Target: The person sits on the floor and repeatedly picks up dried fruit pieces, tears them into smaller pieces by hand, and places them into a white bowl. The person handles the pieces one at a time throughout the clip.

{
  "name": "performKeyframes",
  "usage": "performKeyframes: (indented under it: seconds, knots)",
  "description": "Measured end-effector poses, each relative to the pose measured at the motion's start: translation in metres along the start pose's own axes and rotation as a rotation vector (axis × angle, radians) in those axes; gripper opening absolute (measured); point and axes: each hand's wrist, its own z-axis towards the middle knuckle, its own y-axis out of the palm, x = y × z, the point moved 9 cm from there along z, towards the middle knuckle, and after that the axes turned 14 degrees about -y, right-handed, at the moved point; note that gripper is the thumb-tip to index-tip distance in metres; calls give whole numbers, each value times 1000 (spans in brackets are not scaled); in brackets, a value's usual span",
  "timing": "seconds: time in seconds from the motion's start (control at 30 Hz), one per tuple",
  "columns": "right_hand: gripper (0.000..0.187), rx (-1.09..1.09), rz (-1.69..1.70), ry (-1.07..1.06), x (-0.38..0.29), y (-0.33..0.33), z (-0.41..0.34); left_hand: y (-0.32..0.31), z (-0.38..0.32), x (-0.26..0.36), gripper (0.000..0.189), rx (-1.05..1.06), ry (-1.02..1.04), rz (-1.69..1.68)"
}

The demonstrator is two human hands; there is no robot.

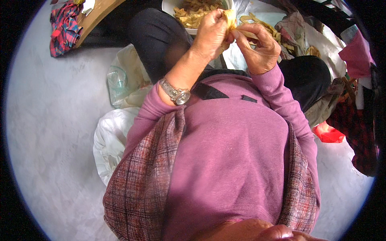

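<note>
Up at the top centre, my left hand (212, 34) grips a pale yellow folded strip (229, 18), which looks like dried leaf or husk. The thumb and forefinger of my right hand (261, 45) pinch a narrow end of the strip, close beside the left fingers. Part of the strip is hidden behind the fingers. Just beyond my left hand stands a white plastic tub (167, 6) holding many small folded yellow pieces (193, 17). Behind my right hand lie loose yellow strips (265, 25) on plastic sheeting.
My dark-trousered knees flank the work. Clear plastic bags (120, 81) and a white sack (110, 144) lie at left on the grey floor (54, 135). A checked cloth (64, 27) hangs by a wooden edge (102, 15). At right are a pink cloth (357, 54) and a red bag (328, 133).
</note>
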Motion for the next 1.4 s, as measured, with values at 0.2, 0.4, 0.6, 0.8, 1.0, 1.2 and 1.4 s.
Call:
performKeyframes:
  seconds: [0.2,0.4,0.6,0.8,1.0,1.2,1.4]
  knots:
    - [15,-134,-258,-214,-14,1,3,18,-14,0,20,17,16,211]
    - [12,-212,-310,-249,-9,5,6,13,-9,-13,8,60,-10,428]
    - [10,-248,-430,-120,17,-4,-1,16,-8,-18,10,28,65,549]
    - [12,-359,-608,-82,23,-4,-7,15,-7,-30,16,18,13,542]
    - [14,-354,-287,-24,20,-10,-13,21,-10,-19,16,32,61,590]
    - [21,-303,-136,224,56,-28,-22,25,-8,-31,20,21,-44,676]
    - [21,-356,162,638,77,-20,-38,29,-11,-32,22,-44,-5,716]
